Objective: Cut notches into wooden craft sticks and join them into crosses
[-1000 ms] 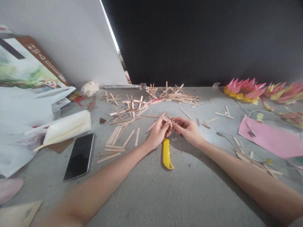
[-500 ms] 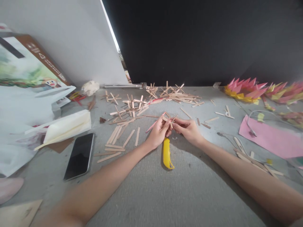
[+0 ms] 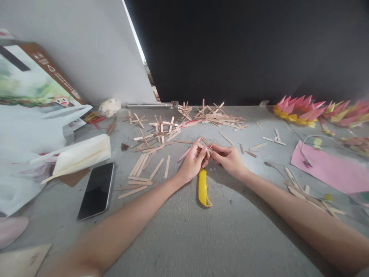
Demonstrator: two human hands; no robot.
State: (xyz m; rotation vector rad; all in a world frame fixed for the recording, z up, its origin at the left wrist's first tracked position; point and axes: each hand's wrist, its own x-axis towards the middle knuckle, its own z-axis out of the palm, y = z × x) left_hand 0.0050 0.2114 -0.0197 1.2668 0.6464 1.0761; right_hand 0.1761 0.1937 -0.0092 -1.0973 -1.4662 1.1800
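Both hands meet at the middle of the grey surface around some crossed wooden craft sticks (image 3: 209, 151). My left hand (image 3: 192, 162) is closed on them from the left, thumb on top. From the right, my right hand (image 3: 229, 159) pinches the same sticks, and its fingers partly hide the joint. A thin pink strip (image 3: 183, 156) shows beside the left hand. Just below the hands lies a yellow utility knife (image 3: 203, 188), partly under the left fingers. Loose craft sticks (image 3: 157, 168) are spread to the left of the hands.
Behind the hands lie star-shaped stick assemblies (image 3: 161, 129) and a stick pile (image 3: 219, 117). At left are a phone (image 3: 96, 190) and a white plastic bag (image 3: 29, 142). Pink and yellow folded paper pieces (image 3: 300, 109), a pink sheet (image 3: 325, 167) and a cable (image 3: 304, 152) are at right.
Hardly anything differs. Both hands stay in place around the crossed sticks, with only a very slight shift of the fingers.
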